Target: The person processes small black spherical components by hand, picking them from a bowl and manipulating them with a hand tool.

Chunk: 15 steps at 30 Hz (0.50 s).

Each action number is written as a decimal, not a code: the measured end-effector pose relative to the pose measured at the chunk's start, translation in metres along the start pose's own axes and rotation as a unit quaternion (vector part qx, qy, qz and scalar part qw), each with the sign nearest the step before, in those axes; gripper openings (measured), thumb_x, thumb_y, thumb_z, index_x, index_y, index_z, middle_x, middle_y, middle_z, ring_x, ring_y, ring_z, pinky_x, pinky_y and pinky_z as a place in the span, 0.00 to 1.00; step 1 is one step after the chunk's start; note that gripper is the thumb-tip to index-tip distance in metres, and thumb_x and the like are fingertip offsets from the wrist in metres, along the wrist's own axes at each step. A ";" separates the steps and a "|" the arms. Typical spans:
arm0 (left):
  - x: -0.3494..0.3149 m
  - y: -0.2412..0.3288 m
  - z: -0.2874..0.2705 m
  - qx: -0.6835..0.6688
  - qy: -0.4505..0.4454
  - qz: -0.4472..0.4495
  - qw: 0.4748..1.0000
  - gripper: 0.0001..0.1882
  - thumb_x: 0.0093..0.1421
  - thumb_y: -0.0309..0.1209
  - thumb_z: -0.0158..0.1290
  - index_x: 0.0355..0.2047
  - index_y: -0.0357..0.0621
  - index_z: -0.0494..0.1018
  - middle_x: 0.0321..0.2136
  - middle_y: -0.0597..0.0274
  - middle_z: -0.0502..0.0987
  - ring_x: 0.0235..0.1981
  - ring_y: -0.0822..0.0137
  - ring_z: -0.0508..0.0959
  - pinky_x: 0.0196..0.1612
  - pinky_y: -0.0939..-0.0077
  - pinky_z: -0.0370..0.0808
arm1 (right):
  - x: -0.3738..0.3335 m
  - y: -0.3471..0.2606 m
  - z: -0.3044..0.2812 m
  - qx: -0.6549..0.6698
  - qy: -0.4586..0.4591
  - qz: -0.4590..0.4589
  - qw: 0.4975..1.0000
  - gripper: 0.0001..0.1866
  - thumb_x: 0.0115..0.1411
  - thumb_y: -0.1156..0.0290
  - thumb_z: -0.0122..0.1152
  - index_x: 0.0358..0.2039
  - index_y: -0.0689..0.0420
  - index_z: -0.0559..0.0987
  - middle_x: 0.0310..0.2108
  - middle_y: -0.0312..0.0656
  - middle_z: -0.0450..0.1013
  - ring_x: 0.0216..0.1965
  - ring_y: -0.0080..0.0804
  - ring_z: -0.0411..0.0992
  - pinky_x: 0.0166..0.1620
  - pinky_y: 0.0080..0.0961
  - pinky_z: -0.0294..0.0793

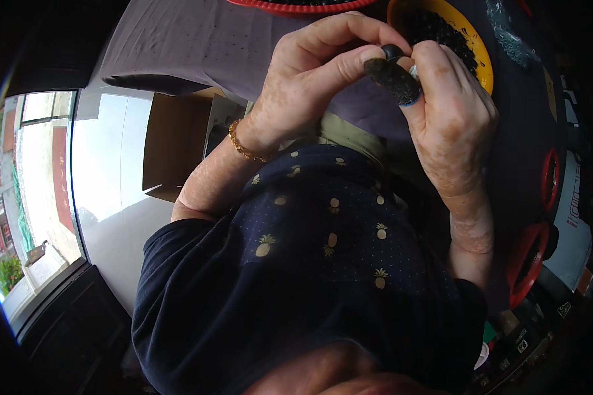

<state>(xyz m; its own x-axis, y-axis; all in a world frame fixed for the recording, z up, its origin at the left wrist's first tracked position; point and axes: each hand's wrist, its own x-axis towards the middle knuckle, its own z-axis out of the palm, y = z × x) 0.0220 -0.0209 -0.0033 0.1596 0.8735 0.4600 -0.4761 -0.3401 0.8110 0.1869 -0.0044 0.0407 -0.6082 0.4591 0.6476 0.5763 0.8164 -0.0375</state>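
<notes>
In front of me, my left hand [316, 62] pinches a small, smooth black rounded piece [393, 52] between thumb and fingertips. My right hand [453, 115] meets it from the other side, its fingers curled closed against the same piece. Its thumb wears a dark, grimy cover [393, 80] with a blue edge. A bit of white shows at the right index finger. Just beyond my hands, a yellow bowl [482, 62] holds many small black pieces, partly hidden by my right hand.
A grey-purple cloth [191, 39] covers the table. At the far edge is a red basin [296, 9] with dark contents. Clear plastic [507, 33] lies beyond the yellow bowl. Red-rimmed containers [530, 263] stand to my right, and an open cardboard box [174, 145] is at my left.
</notes>
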 end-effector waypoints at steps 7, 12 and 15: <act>0.001 0.001 -0.005 -0.157 -0.023 -0.103 0.982 0.15 0.60 0.33 0.47 0.41 0.32 0.70 0.28 0.63 0.72 0.28 0.77 0.68 0.35 0.85 0.67 | -0.006 0.006 0.003 0.040 0.035 -0.044 0.998 0.14 0.35 0.80 0.63 0.23 0.55 0.69 0.17 0.35 0.62 0.20 0.31 0.68 0.24 0.25 0.70; 0.001 -0.007 -0.010 -0.190 -0.052 -0.086 0.977 0.14 0.63 0.32 0.44 0.42 0.34 0.70 0.35 0.60 0.73 0.31 0.75 0.70 0.41 0.81 0.70 | -0.004 -0.002 -0.005 -0.008 0.025 -0.004 1.000 0.12 0.43 0.72 0.63 0.28 0.57 0.71 0.20 0.36 0.66 0.21 0.31 0.70 0.25 0.25 0.70; 0.000 -0.008 -0.004 -0.205 -0.035 -0.094 0.974 0.14 0.63 0.32 0.43 0.43 0.35 0.69 0.37 0.60 0.73 0.34 0.74 0.72 0.43 0.79 0.70 | -0.005 -0.004 -0.010 -0.035 -0.003 0.014 0.999 0.13 0.51 0.65 0.62 0.32 0.59 0.72 0.23 0.37 0.70 0.24 0.33 0.72 0.26 0.25 0.72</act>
<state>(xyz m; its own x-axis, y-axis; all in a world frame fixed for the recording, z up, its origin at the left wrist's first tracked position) 0.0221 -0.0169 -0.0112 0.3280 0.8762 0.3530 -0.7362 0.0029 0.6768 0.1926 -0.0134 0.0452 -0.5948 0.4839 0.6420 0.6303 0.7764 -0.0013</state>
